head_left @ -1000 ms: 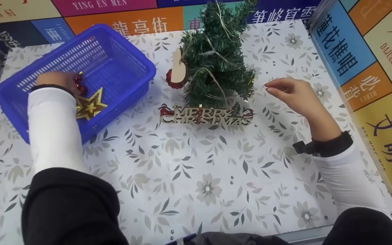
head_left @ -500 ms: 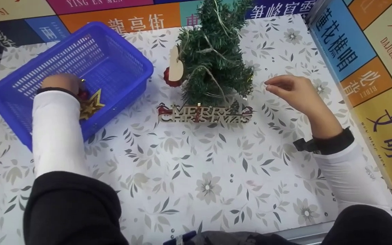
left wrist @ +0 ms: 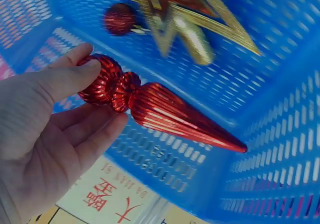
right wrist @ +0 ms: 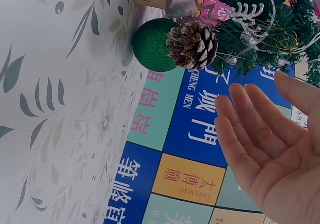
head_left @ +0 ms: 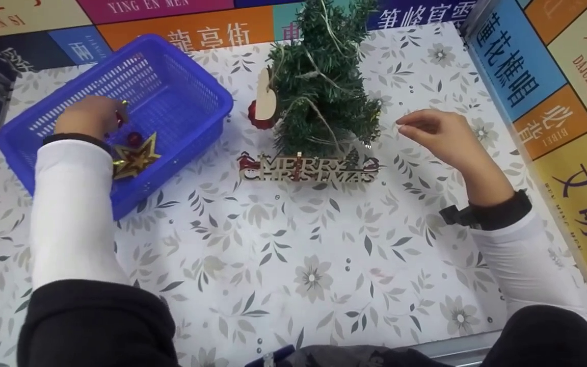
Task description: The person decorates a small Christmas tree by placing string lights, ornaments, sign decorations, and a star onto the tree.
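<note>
My left hand (head_left: pixel 87 116) is over the blue basket (head_left: pixel 191 122). In the left wrist view its thumb and fingers grip the ribbed round end of a red finial ornament (left wrist: pixel 165 109), whose tapered tip points away from the palm. Below it in the basket lie a gold star (left wrist: pixel 225 19), a small red ball (left wrist: pixel 120 19) and a small gold cylinder (left wrist: pixel 195 41). Right of the Christmas tree (head_left: pixel 319 86), my right hand (head_left: pixel 438 135) hovers with relaxed fingers and nothing in it. A pine cone (right wrist: pixel 192 46) and a green ball (right wrist: pixel 155 44) show near the tree's base.
A wooden "Merry Christmas" sign (head_left: pixel 309 171) stands before the tree. At the tree's left side hangs a pale wooden cutout (head_left: pixel 265 99) beside a red scalloped ornament (head_left: pixel 260 116). Printed panels (head_left: pixel 543 81) border the flower-patterned table (head_left: pixel 273 285).
My left hand has risen from deeper in the basket with the red finial ornament in its grip, uncovering more of the gold star. The right hand stays about where it was.
</note>
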The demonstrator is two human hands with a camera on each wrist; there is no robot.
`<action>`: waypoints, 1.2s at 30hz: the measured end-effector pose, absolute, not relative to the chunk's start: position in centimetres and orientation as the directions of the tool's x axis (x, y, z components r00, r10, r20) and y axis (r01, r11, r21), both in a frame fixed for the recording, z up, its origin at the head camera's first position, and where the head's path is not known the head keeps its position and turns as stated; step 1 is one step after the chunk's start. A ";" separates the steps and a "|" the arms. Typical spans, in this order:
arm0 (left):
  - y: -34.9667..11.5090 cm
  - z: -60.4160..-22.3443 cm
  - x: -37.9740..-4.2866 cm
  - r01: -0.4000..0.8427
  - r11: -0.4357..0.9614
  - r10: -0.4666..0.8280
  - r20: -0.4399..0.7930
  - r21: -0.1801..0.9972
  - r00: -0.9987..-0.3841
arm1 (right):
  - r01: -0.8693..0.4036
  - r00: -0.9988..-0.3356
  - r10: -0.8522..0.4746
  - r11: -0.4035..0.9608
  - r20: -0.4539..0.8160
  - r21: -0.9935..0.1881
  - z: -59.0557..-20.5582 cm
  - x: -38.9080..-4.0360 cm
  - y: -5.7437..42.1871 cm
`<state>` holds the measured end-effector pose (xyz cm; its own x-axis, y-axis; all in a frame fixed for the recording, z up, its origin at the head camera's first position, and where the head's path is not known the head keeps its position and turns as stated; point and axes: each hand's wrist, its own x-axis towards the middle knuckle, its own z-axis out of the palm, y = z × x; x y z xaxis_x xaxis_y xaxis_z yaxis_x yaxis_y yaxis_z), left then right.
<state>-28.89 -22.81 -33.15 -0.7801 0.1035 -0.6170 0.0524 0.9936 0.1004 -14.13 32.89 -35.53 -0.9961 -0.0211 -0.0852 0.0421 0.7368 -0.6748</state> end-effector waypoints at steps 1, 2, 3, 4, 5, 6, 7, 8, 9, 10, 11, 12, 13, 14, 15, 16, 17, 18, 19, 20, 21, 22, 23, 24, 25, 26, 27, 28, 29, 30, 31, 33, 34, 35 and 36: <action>-22.8 -33.0 -28.8 0.038 0.993 0.097 -0.610 0.109 -0.786 | 0.042 -0.996 -0.020 0.737 -0.084 -0.675 -35.5 -14.1 32.8; -22.8 -32.8 -28.8 0.039 0.993 0.098 -0.598 0.111 -0.795 | 0.041 -0.997 -0.019 0.739 -0.081 -0.672 -35.5 -14.1 32.8; -22.7 -32.7 -28.8 0.039 0.992 0.100 -0.584 0.116 -0.805 | 0.040 -0.997 -0.017 0.740 -0.078 -0.671 -35.5 -14.1 32.8; -22.6 -32.5 -28.8 0.027 0.991 0.099 -0.563 0.135 -0.821 | 0.040 -0.997 -0.015 0.741 -0.076 -0.670 -35.5 -14.1 32.7; -22.4 -32.2 -28.7 0.023 0.988 0.101 -0.538 0.149 -0.837 | 0.040 -0.997 -0.013 0.742 -0.074 -0.669 -35.5 -14.1 32.7; -22.2 -31.8 -28.6 0.026 0.987 0.106 -0.513 0.161 -0.852 | 0.040 -0.997 -0.011 0.742 -0.073 -0.669 -35.4 -14.1 32.7; -22.0 -31.5 -28.5 0.041 0.985 0.119 -0.485 0.169 -0.866 | 0.040 -0.997 -0.009 0.743 -0.070 -0.668 -35.4 -14.1 32.6; -21.7 -31.2 -28.3 0.052 0.982 0.130 -0.456 0.180 -0.880 | 0.036 -0.998 -0.010 0.744 -0.065 -0.667 -35.4 -14.1 32.6; -21.4 -30.9 -28.1 0.060 0.979 0.139 -0.428 0.195 -0.893 | 0.033 -0.998 -0.012 0.742 -0.063 -0.669 -35.3 -14.1 32.6; -21.1 -30.5 -27.9 0.066 0.976 0.147 -0.402 0.209 -0.904 | 0.031 -0.998 -0.012 0.740 -0.060 -0.672 -35.2 -14.1 32.6; -20.8 -30.1 -27.7 0.078 0.973 0.157 -0.374 0.218 -0.914 | 0.029 -0.998 -0.011 0.739 -0.055 -0.673 -35.2 -14.1 32.6; -20.5 -29.7 -27.4 0.089 0.970 0.165 -0.346 0.225 -0.923 | 0.025 -0.999 -0.010 0.737 -0.049 -0.676 -35.1 -14.1 32.6; -20.2 -29.4 -27.2 0.105 0.967 0.177 -0.319 0.230 -0.931 | 0.022 -0.999 -0.009 0.735 -0.042 -0.678 -35.0 -14.1 32.6; -19.9 -29.0 -26.9 0.117 0.964 0.186 -0.293 0.237 -0.938 | 0.021 -0.999 -0.007 0.733 -0.038 -0.680 -34.9 -14.1 32.6; -19.6 -28.7 -26.6 0.136 0.962 0.198 -0.262 0.237 -0.945 | 0.020 -0.999 -0.005 0.730 -0.034 -0.684 -34.8 -14.1 32.6; -19.3 -28.4 -26.2 0.148 0.959 0.206 -0.237 0.240 -0.949 | 0.018 -1.000 -0.002 0.728 -0.029 -0.686 -34.7 -14.1 32.5; -19.0 -28.1 -25.9 0.164 0.957 0.216 -0.210 0.239 -0.954 | 0.016 -1.000 0.000 0.724 -0.023 -0.690 -34.6 -14.1 32.5; -18.6 -27.8 -25.5 0.180 0.955 0.225 -0.182 0.238 -0.957 | 0.015 -1.000 0.002 0.720 -0.019 -0.694 -34.5 -14.2 32.4; -18.2 -27.5 -25.1 0.196 0.951 0.236 -0.148 0.240 -0.961 | 0.014 -1.000 0.005 0.715 -0.015 -0.699 -34.4 -14.2 32.4; -17.8 -27.2 -24.7 0.208 0.947 0.241 -0.113 0.244 -0.964 | 0.013 -1.000 0.009 0.707 -0.010 -0.707 -34.3 -14.2 32.3; -17.3 -26.8 -24.2 0.217 0.943 0.243 -0.077 0.251 -0.967 | 0.012 -1.000 0.013 0.699 -0.004 -0.715 -34.1 -14.2 32.2; -16.8 -26.6 -23.7 0.231 0.936 0.249 -0.037 0.267 -0.968 | 0.012 -1.000 0.017 0.691 0.000 -0.723 -34.0 -14.3 32.1; -16.3 -26.3 -23.2 0.248 0.927 0.257 0.006 0.280 -0.966 | 0.011 -1.000 0.021 0.682 0.005 -0.731 -33.9 -14.2 32.0; -15.8 -26.0 -22.6 0.268 0.917 0.266 0.048 0.295 -0.963 | 0.010 -1.000 0.025 0.675 0.009 -0.738 -33.7 -14.2 31.9; -15.3 -25.7 -22.0 0.286 0.907 0.274 0.084 0.310 -0.958 | 0.008 -1.000 0.028 0.668 0.014 -0.744 -33.5 -14.2 31.8; -14.7 -25.4 -21.4 0.305 0.897 0.283 0.114 0.321 -0.952 | 0.002 -0.999 0.030 0.660 0.023 -0.751 -33.3 -14.1 31.6; -14.2 -25.1 -20.9 0.331 0.884 0.299 0.147 0.329 -0.943 | -0.006 -0.999 0.031 0.651 0.035 -0.759 -33.1 -14.0 31.5; -13.7 -24.9 -20.3 0.366 0.869 0.323 0.178 0.333 -0.930 | -0.017 -0.998 0.031 0.645 0.049 -0.764 -32.9 -14.0 31.4; -13.2 -24.6 -19.7 0.397 0.856 0.348 0.200 0.330 -0.916 | -0.029 -0.997 0.031 0.637 0.064 -0.770 -32.8 -13.9 31.2; -12.7 -24.4 -19.3 0.431 0.843 0.376 0.221 0.322 -0.900 | -0.042 -0.996 0.033 0.626 0.080 -0.779 -32.6 -13.8 31.1; -12.1 -24.2 -18.8 0.466 0.826 0.406 0.240 0.316 -0.882 | -0.056 -0.995 0.033 0.612 0.097 -0.789 -32.4 -13.8 31.0; -11.1 -24.2 -18.0 0.549 0.783 0.476 0.286 0.292 -0.831 | -0.092 -0.990 0.032 0.583 0.136 -0.807 -32.2 -13.6 30.7; -10.6 -24.2 -17.6 0.589 0.759 0.512 0.306 0.276 -0.803 | -0.106 -0.988 0.032 0.569 0.151 -0.816 -32.1 -13.5 30.5; -10.1 -24.3 -17.3 0.627 0.734 0.544 0.327 0.261 -0.773 | -0.123 -0.986 0.028 0.554 0.165 -0.824 -32.0 -13.5 30.3; -9.6 -24.4 -16.9 0.662 0.706 0.572 0.349 0.252 -0.742 | -0.139 -0.983 0.024 0.543 0.181 -0.828 -31.9 -13.4 30.0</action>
<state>-16.95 -9.64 -24.43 -0.7424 0.5718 0.3492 0.6621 0.7059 0.2518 -13.37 30.05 -31.89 -0.9832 0.0237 0.1810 -0.1394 0.5428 -0.8282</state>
